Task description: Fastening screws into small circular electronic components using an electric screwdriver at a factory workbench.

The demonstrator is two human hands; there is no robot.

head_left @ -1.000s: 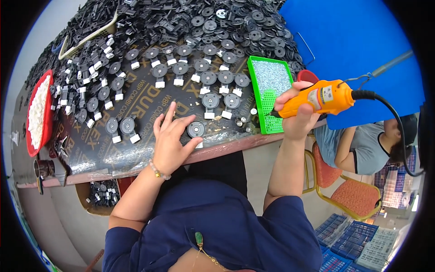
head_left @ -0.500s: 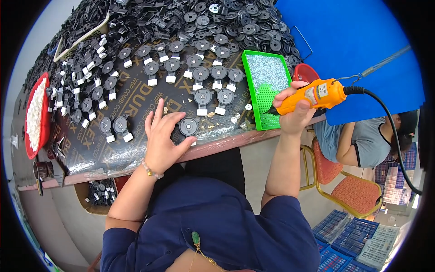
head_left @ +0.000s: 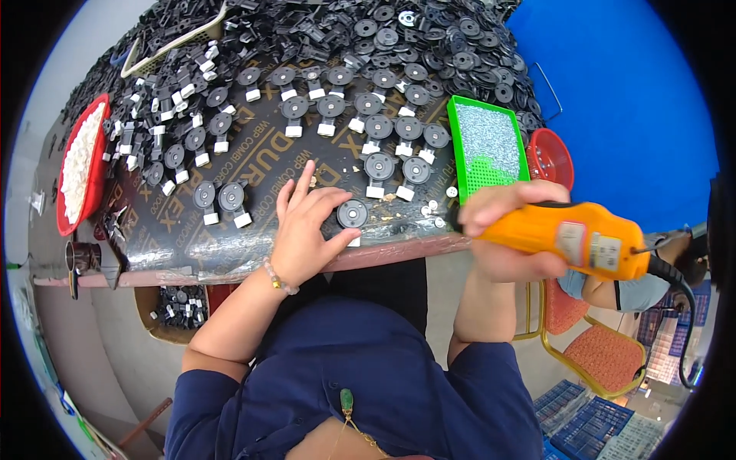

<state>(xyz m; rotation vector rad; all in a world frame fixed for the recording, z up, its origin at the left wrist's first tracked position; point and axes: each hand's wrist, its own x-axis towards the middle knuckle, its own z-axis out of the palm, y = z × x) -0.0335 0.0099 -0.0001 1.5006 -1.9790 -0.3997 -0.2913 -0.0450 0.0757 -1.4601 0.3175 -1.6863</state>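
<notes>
My right hand (head_left: 514, 230) is wrapped around an orange electric screwdriver (head_left: 571, 239), which lies almost level over the near end of a green tray (head_left: 457, 146). Its dark tip is partly hidden by my fingers. My left hand (head_left: 307, 234) rests on the table near its front edge. Thumb and forefinger pinch a round black disc part (head_left: 353, 214) with a white end; the other fingers are stretched out. Small silvery screws fill the tray's far part. A few small white round pieces (head_left: 432, 205) lie between the disc part and the tray.
Finished-looking rows of similar black disc parts (head_left: 378, 126) with white ends cover the table's middle. A large heap of black parts (head_left: 307, 34) is behind. Red bowls stand left (head_left: 100, 169) and right (head_left: 553, 161). Beyond the right edge are a chair (head_left: 606, 354) and another person.
The screwdriver has swung down and closer, its body now nearly level and blurred. The view has shifted, so the table appears further right. My left hand keeps its pinch on the disc part.
</notes>
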